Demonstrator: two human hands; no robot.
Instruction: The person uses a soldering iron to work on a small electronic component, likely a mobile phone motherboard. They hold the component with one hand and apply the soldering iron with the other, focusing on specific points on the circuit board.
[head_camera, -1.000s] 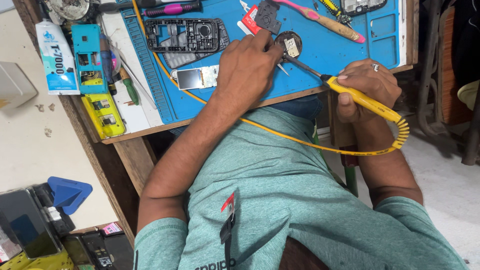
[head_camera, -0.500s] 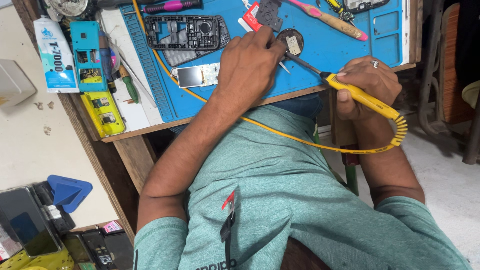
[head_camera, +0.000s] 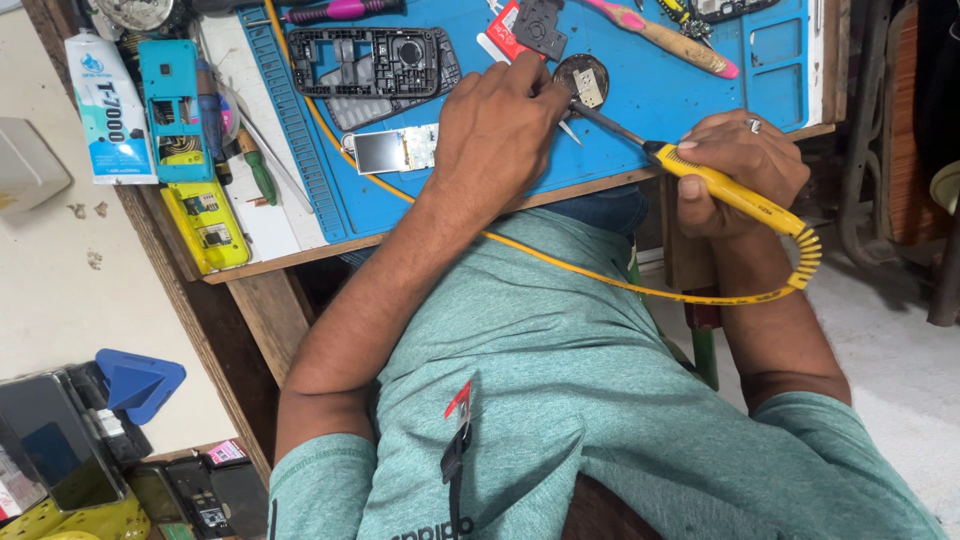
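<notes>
My right hand (head_camera: 735, 165) grips a yellow soldering iron (head_camera: 730, 192); its coiled yellow cord runs across my green shirt. The metal tip reaches a small round dark part (head_camera: 585, 78) with a pale chip on it, lying on the blue work mat (head_camera: 660, 105). My left hand (head_camera: 495, 130) rests on the mat with its fingertips pinched at the left edge of that round part. A thin silvery point sticks out under those fingers; what it belongs to is hidden.
On the mat lie a black phone frame (head_camera: 375, 60), a small display (head_camera: 395, 150), a pink-handled tool (head_camera: 665, 35) and a red card (head_camera: 505, 30). A glue tube (head_camera: 105, 110), cyan frame (head_camera: 170, 110) and yellow part (head_camera: 205, 225) lie left. Phones (head_camera: 60, 450) sit on the floor.
The view has drifted a little. Both hands stay at the round part, with the iron's tip held against it.
</notes>
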